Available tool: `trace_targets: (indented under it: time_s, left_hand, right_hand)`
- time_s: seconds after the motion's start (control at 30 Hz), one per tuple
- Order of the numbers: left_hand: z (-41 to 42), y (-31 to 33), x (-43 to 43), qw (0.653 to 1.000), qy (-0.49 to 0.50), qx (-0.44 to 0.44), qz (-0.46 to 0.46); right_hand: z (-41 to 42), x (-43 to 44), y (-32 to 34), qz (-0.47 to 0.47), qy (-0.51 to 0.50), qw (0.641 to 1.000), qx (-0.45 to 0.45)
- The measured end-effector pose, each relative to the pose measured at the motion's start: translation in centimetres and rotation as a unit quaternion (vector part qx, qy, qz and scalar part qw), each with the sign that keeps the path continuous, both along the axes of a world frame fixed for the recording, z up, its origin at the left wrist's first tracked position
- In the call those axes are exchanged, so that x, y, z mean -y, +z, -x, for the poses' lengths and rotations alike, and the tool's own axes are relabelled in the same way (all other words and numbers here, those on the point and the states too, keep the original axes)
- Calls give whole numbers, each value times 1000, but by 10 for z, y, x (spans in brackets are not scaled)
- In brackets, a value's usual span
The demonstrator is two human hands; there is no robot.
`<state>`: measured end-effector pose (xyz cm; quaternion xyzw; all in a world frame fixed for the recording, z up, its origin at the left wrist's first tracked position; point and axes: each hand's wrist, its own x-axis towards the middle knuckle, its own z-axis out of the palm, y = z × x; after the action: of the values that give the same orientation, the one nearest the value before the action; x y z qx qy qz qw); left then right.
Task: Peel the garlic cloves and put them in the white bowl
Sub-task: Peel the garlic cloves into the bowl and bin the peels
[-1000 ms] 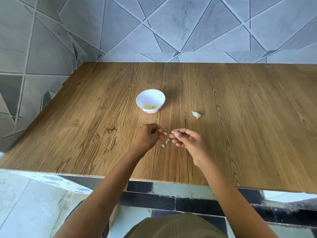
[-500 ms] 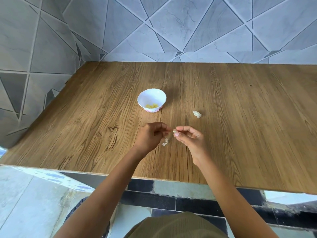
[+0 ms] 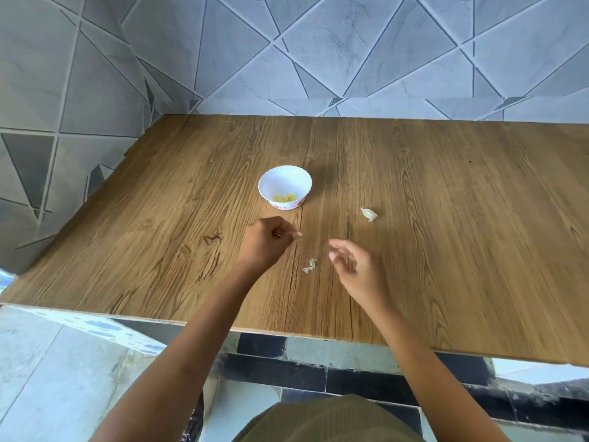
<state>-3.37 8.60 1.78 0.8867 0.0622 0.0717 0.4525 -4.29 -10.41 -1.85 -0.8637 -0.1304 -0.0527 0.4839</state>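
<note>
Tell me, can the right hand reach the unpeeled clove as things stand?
Probably yes. The right hand is open and empty, and only bare table lies between it and the unpeeled clove.

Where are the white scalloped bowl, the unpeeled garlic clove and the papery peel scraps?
white scalloped bowl [image 3: 284, 181]: head view, bare inner wall.
unpeeled garlic clove [image 3: 369, 214]: head view, its middle.
papery peel scraps [image 3: 309, 266]: head view, middle scrap.

Left hand [image 3: 266, 242] is curled tight, thumb and forefinger pinching a small pale garlic piece [image 3: 299, 235] out in front. Right hand [image 3: 357, 269] hangs near it, fingers loose and spread (a bit blurred), gripping nothing, both forearms stretched forward.
</note>
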Motion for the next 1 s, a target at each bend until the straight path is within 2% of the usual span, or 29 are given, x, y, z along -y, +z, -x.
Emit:
trace_targets:
  time_s: [0.03, 0.1, 0.2, 0.37, 0.5, 0.63, 0.8, 1.0]
  left_hand:
    - [-4, -3, -6, 1000, 30, -1, -6]
    - [-12, -11, -14, 997, 70, -11, -22]
    - [-19, -17, -28, 992, 98, -18, -76]
    - [-21, -26, -39, 984, 78, -23, -158]
    - [-18, -20, -32, 983, 60, 6, -173]
    - [-7, -14, -13, 976, -76, 33, -200]
    - [1, -11, 19, 937, -246, 18, -250]
    - [10, -11, 18, 912, -291, 3, -289]
  right_hand:
    - [2, 5, -4, 88, -9, 995, 49]
    - [5, 18, -16, 211, -14, 974, 85]
    - [5, 19, -25, 287, -10, 957, 46]
    - [8, 11, -28, 296, -15, 954, 47]
    - [7, 11, -27, 302, -17, 952, 38]
    - [7, 10, -24, 305, -16, 951, 40]
    - [5, 12, -23, 317, -18, 948, 38]
    - [6, 11, -23, 309, -21, 950, 39]
